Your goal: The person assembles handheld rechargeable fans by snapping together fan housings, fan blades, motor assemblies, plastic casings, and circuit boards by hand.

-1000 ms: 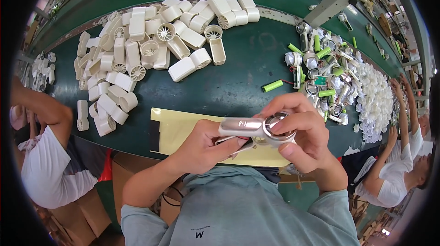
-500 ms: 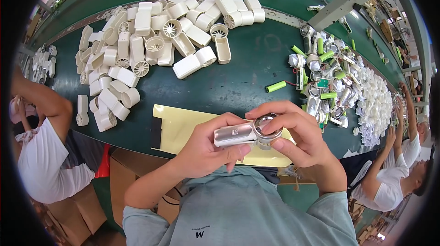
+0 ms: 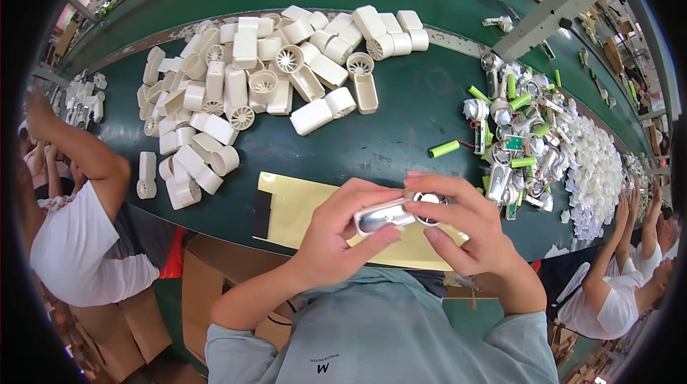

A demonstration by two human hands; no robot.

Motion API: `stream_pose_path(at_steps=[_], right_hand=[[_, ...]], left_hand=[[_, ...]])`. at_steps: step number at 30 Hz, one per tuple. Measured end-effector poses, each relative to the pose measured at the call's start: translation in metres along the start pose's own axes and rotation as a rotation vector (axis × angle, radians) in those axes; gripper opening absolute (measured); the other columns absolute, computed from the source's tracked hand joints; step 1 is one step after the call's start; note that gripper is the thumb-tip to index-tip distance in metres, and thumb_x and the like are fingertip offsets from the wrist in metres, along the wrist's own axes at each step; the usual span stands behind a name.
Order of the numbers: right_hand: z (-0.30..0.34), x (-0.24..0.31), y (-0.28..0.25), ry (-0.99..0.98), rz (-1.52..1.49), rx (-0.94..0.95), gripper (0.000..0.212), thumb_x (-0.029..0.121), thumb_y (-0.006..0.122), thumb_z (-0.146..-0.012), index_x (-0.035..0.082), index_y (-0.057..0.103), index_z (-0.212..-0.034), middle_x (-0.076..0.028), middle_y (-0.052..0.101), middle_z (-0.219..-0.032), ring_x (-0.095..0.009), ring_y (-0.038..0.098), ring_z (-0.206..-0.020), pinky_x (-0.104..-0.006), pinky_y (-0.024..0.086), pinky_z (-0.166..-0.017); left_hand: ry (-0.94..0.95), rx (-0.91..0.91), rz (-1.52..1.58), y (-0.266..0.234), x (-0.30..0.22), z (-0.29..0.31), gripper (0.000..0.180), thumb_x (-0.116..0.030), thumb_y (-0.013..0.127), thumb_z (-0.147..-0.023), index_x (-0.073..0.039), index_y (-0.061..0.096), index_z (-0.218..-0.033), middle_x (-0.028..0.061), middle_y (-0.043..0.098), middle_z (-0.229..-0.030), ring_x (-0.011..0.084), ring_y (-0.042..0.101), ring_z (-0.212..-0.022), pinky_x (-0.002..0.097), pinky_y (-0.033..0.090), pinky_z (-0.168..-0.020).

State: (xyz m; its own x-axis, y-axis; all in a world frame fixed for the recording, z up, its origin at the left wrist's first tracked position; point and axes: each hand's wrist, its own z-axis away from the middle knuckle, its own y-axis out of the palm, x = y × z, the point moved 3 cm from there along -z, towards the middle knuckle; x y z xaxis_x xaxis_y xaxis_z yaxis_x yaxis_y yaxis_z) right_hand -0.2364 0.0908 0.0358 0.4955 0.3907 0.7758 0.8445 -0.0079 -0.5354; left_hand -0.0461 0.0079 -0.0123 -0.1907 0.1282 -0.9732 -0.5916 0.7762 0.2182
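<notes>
My left hand point(image 3: 342, 225) is closed around the body of a small handheld fan point(image 3: 383, 218), which has a shiny silver front and a white edge. The fan's round ring head point(image 3: 429, 206), chrome-rimmed, points to the right. My right hand point(image 3: 469, 223) grips that head, fingers over the top and thumb below, partly hiding it. Both hands are above a yellow sheet point(image 3: 300, 201) with a black strip at its left end, lying at the near edge of the green table point(image 3: 379, 148).
Cream plastic fan housings point(image 3: 243, 87) are heaped at the left and back. On the right lie fan parts with green cylindrical batteries point(image 3: 445, 148), beside a pile of small white pieces point(image 3: 590, 169). A metal post point(image 3: 554, 8) rises at the back right. Co-workers sit on both sides.
The fan has tilted in my hands, so its silver face and ring head show at a different angle. My view has shifted slightly, moving the table contents rightward in the picture.
</notes>
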Motion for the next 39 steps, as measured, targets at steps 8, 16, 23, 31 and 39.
stream_pose_path(at_steps=[8,16,23,31,39], right_hand=[[-0.011,-0.02,0.021,0.333,-0.153,-0.372,0.021,0.009,0.055,-0.099,-0.004,0.07,-0.093,-0.01,0.064,-0.075,-0.018,0.057,-0.063,-0.0323,0.044,-0.057],[-0.011,-0.011,0.023,0.086,0.089,-0.504,0.026,0.004,0.054,-0.097,-0.001,0.07,-0.077,-0.01,0.056,-0.061,-0.02,0.052,-0.051,-0.0316,0.04,-0.047],[-0.011,-0.018,0.026,0.172,-0.005,-0.493,0.029,0.004,0.052,-0.099,-0.001,0.07,-0.077,-0.009,0.052,-0.058,-0.02,0.049,-0.049,-0.0338,0.038,-0.046],[-0.009,-0.021,0.022,0.302,-0.298,-0.44,0.032,0.017,0.048,-0.104,-0.004,0.072,-0.102,-0.013,0.062,-0.068,-0.023,0.062,-0.062,-0.0318,0.049,-0.059],[-0.005,-0.013,0.017,-0.163,0.11,-0.34,0.032,0.021,0.055,-0.099,-0.004,0.067,-0.115,-0.024,0.061,-0.122,-0.033,0.067,-0.086,-0.0381,0.057,-0.074]], left_hand=[[0.186,0.009,-0.397,0.015,-0.011,-0.006,0.05,-0.005,0.079,-0.084,0.0,0.061,-0.13,0.016,0.05,-0.134,0.0274,0.062,-0.115,0.0342,0.055,-0.092],[0.363,-0.019,-0.593,0.011,-0.001,-0.004,0.054,-0.017,0.09,-0.077,0.003,0.064,-0.12,0.0156,0.073,-0.102,0.024,0.075,-0.086,0.0324,0.06,-0.074],[0.416,-0.02,-0.569,0.007,-0.001,-0.009,0.05,-0.015,0.09,-0.075,0.004,0.067,-0.114,0.0139,0.074,-0.095,0.0214,0.074,-0.075,0.0302,0.059,-0.065],[-0.011,-0.033,-0.184,-0.001,0.0,-0.004,0.037,-0.011,0.08,-0.087,0.006,0.067,-0.117,0.0108,0.073,-0.089,0.0145,0.067,-0.063,0.0253,0.052,-0.054],[-0.768,0.181,0.799,0.005,0.009,-0.011,0.049,-0.044,0.051,-0.108,0.002,0.066,-0.104,0.0116,0.063,-0.067,0.0116,0.051,-0.046,0.0219,0.039,-0.042]])
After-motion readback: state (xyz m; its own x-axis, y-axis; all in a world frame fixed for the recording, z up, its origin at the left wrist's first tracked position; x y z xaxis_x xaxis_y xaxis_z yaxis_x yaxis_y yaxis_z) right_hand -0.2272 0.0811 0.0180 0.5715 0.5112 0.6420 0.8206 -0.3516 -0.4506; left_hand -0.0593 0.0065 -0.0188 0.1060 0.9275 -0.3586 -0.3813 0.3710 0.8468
